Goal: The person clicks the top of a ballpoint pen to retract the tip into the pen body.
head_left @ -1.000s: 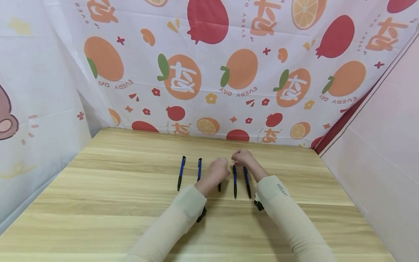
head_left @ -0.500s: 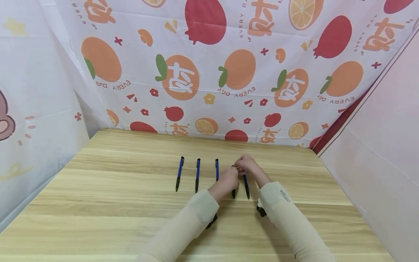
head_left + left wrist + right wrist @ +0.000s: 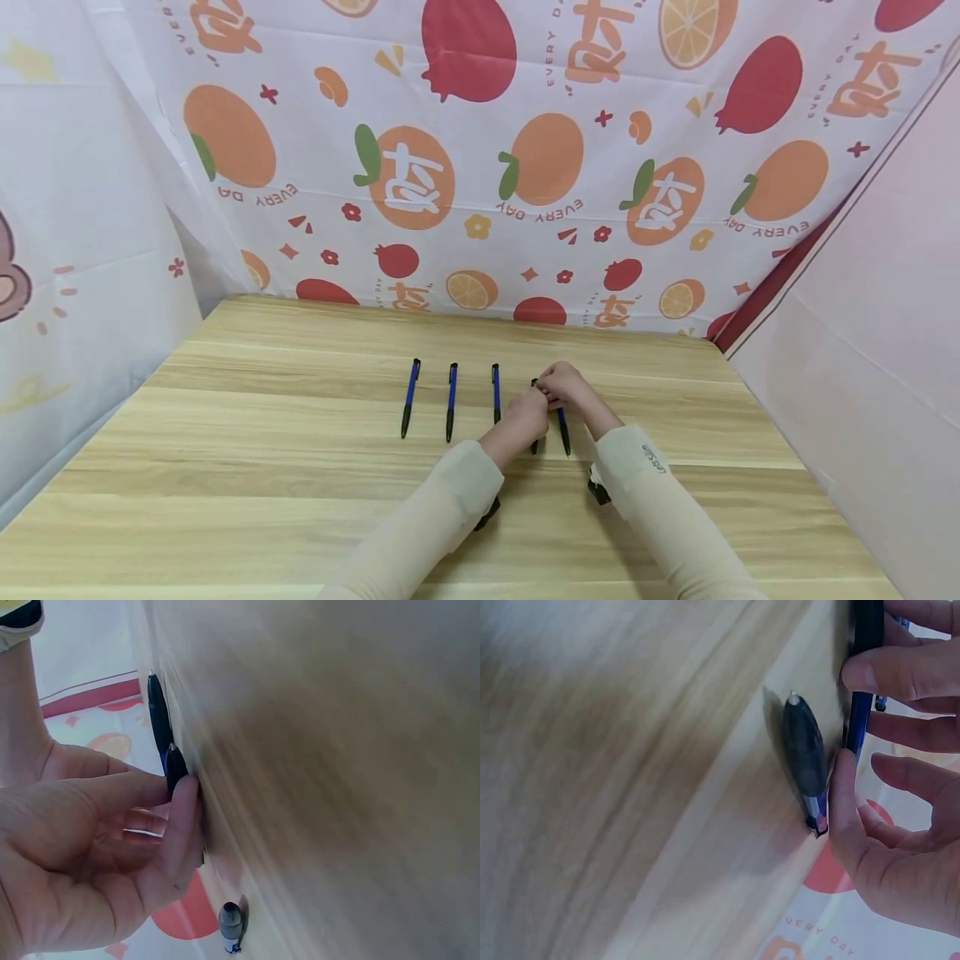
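Several blue ballpoint pens with black grips lie in a row on the wooden table (image 3: 225, 467). My left hand (image 3: 525, 421) pinches the fourth pen from the left (image 3: 175, 763) near its black grip, tip toward me. My right hand (image 3: 564, 383) is at that pen's far end; in the right wrist view a fingertip touches the blue barrel (image 3: 859, 724), with a gap to the opposite finger. Just right of it lies the rightmost pen (image 3: 804, 746), its upper part hidden under my right hand in the head view.
To the left lie the first pen (image 3: 410, 400), the second pen (image 3: 452, 402) and the third pen (image 3: 496, 392), roughly parallel and spaced apart. A fruit-print curtain (image 3: 480, 167) hangs behind the table's far edge, and a pale wall (image 3: 862, 375) rises at the right.
My left hand has moved right from the third pen to the fourth and now pinches it. My right hand has come slightly nearer, meeting the left at that pen.
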Motion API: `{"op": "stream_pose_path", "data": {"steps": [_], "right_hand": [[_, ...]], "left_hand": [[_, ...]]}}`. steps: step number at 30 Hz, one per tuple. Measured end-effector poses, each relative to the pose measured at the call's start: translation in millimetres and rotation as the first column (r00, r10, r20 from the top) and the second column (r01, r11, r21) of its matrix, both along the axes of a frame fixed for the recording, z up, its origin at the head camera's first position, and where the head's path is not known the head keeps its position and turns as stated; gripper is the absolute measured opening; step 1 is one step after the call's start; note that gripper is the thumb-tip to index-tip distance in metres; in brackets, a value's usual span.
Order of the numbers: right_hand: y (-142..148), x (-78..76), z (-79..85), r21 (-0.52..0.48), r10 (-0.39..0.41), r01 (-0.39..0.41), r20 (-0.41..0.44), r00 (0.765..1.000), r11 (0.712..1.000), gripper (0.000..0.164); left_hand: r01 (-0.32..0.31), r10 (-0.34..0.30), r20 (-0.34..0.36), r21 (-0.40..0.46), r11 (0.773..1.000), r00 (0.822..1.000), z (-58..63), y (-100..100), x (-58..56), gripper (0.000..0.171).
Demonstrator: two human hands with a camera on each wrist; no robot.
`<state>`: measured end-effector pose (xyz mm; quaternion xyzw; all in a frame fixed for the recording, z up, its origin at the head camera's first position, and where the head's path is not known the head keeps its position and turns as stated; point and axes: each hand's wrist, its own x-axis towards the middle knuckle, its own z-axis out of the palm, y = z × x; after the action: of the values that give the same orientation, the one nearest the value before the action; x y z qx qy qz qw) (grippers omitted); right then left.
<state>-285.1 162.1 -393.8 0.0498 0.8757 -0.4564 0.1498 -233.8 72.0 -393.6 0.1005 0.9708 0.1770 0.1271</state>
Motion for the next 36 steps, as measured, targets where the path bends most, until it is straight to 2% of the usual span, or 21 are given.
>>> {"op": "stream_pose_path", "data": {"steps": [4,5,7,9,11,12,14,16,19,20,22,24,26,27,28,29,31,36], "right_hand": [[1.9,-11.2,-9.5,0.002,0.008,-0.008,0.000,1.000,1.000,0.014],[7.1,-20.9,-21.1,-0.027,0.044,-0.045,-0.037,0.998,0.999,0.011],[9.1,-28.2,-27.5,-0.030,0.051,-0.053,-0.058,0.997,0.998,0.018],[9.0,-28.8,-26.3,-0.045,0.056,-0.060,-0.082,0.995,0.997,0.028],[6.8,-24.6,-19.0,-0.072,0.043,-0.050,-0.096,0.994,0.996,0.030],[0.9,-15.0,-4.9,-0.056,0.006,-0.010,-0.070,0.998,0.998,0.027],[-1.5,-6.4,8.0,-0.082,0.011,-0.017,-0.078,0.997,0.996,0.017],[-3.7,-0.4,18.7,-0.096,0.004,-0.011,-0.076,0.997,0.995,0.009],[-2.9,4.0,29.0,-0.110,0.007,-0.013,-0.061,0.998,0.994,0.024],[-2.7,5.0,31.7,-0.112,0.003,-0.009,-0.053,0.999,0.994,0.028],[-0.5,4.9,34.3,-0.119,0.006,-0.011,-0.036,0.999,0.993,0.032],[1.9,4.9,36.1,-0.140,0.013,-0.015,-0.019,1.000,0.990,0.034],[4.3,4.7,37.0,-0.171,0.014,-0.013,0.005,1.000,0.985,0.035],[5.4,4.5,37.3,-0.189,0.019,-0.015,0.018,1.000,0.982,0.035],[6.5,4.3,37.3,-0.208,0.027,-0.021,0.025,0.999,0.978,0.035],[7.4,4.3,37.4,-0.224,0.033,-0.025,0.033,0.999,0.974,0.035],[8.8,3.7,37.2,-0.254,0.042,-0.028,0.047,0.998,0.967,0.036],[10.3,2.1,36.0,-0.288,0.033,-0.012,0.066,0.997,0.957,0.036]], "left_hand": [[-0.003,0.007,-0.051,0.074,0.997,0.999,-0.6,-3.9,0.5,0.049],[-0.003,0.010,-0.078,0.093,0.996,0.997,-0.3,-5.1,1.0,0.050],[0.000,0.018,-0.137,0.129,0.992,0.990,0.5,-7.4,2.3,0.048],[0.012,0.016,-0.204,0.137,0.990,0.979,2.3,-9.4,3.3,0.045],[0.018,0.016,-0.239,0.141,0.990,0.971,5.0,-10.9,4.3,0.044],[0.016,0.020,-0.241,0.149,0.989,0.970,6.4,-11.6,4.4,0.044],[0.006,0.033,-0.236,0.165,0.986,0.971,8.8,-13.2,3.5,0.045],[-0.011,0.054,-0.198,0.216,0.976,0.979,10.5,-15.3,1.8,0.046],[-0.032,0.075,-0.122,0.325,0.945,0.990,9.1,-19.1,-3.1,0.041],[-0.045,0.080,-0.074,0.390,0.920,0.994,8.3,-20.4,-4.6,0.038],[-0.092,0.084,0.040,0.532,0.841,0.996,6.2,-23.9,-7.0,0.032],[-0.159,0.067,0.161,0.673,0.722,0.985,4.6,-28.0,-7.6,0.026],[-0.239,0.042,0.266,0.768,0.594,0.963,4.2,-31.6,-6.3,0.028],[-0.266,0.028,0.301,0.793,0.547,0.953,4.3,-33.2,-5.2,0.028],[-0.288,0.016,0.326,0.811,0.510,0.945,4.3,-34.5,-3.8,0.029],[-0.301,0.006,0.341,0.821,0.485,0.940,4.2,-35.7,-3.0,0.030],[-0.319,0.004,0.357,0.830,0.456,0.934,4.3,-37.4,-1.6,0.029],[-0.330,0.016,0.357,0.845,0.421,0.934,3.4,-38.9,0.3,0.028]]}}
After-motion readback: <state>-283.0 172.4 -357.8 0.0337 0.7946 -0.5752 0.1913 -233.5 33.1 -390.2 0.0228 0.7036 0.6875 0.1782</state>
